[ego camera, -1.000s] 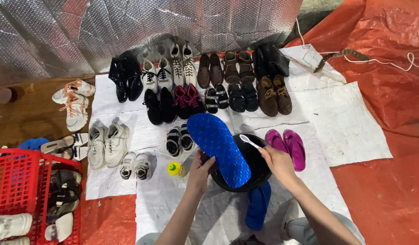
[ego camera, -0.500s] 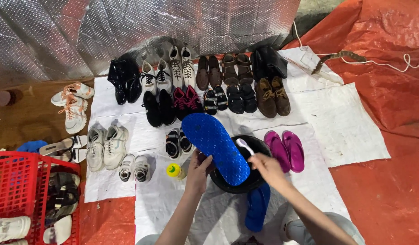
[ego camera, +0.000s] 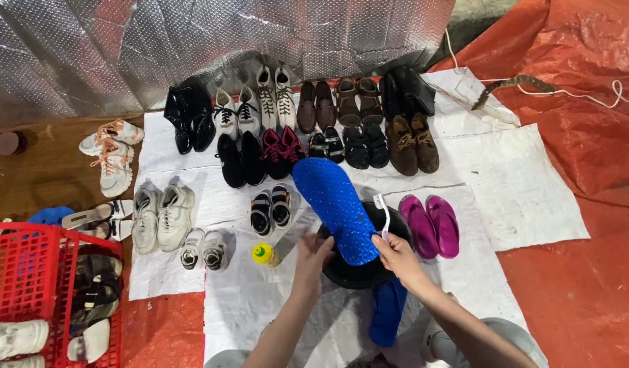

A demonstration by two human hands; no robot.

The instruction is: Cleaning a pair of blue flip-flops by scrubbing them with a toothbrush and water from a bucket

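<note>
**Blue slipper held over the black basin**

Your left hand (ego camera: pixel 313 255) is clamped on the lower edge of the blue slipper (ego camera: pixel 335 208), which tilts up and away above the black basin (ego camera: pixel 359 272). Just right of it, your right hand (ego camera: pixel 395 253) is closed around a white brush (ego camera: pixel 382 212), whose bristles sit beside the slipper's right edge.

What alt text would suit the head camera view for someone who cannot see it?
The left hand holds a blue slipper sole-up over a black basin while the right hand holds a white brush beside it. Rows of shoes lie on white sheets beyond.
</note>
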